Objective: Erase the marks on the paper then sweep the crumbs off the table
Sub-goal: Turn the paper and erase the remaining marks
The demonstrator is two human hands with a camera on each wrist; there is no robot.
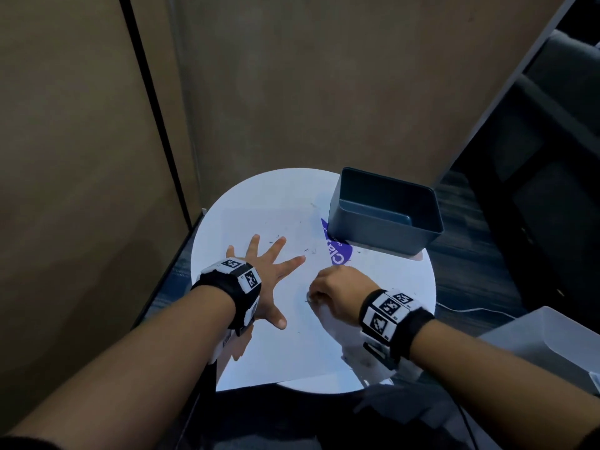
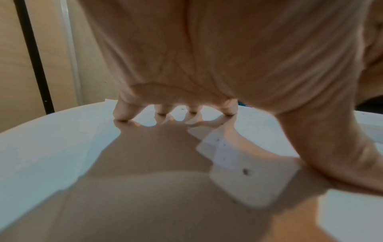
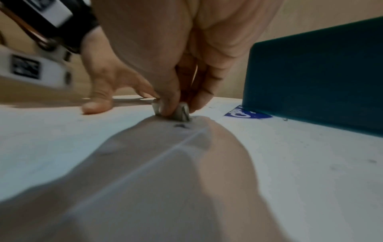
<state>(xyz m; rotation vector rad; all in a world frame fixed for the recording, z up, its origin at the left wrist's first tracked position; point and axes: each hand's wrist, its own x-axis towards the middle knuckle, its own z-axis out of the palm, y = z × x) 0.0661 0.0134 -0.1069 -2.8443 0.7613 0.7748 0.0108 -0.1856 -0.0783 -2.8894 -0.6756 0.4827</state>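
Office-like corner, partition panels (image 1: pixel 81 125), carpet (image 1: pixel 470 254), round table (image 1: pixel 409 287)

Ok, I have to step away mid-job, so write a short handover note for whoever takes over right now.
Left hand: open, fingers spread, pressing the paper flat on the round table.
Right hand: pinching the eraser against the paper, rubbing near its right side.
Done: some erasing; crumbs lie scattered on the paper.
Left: finish erasing, then sweep the crumbs off. The dark bin sits at the table's far right.

Tan panel walls (image 1: pixel 292 76), black vertical strip (image 1: pixel 152 102), dark striped carpet (image 1: pixel 467 254), dark shelving (image 1: pixel 552 131) right.
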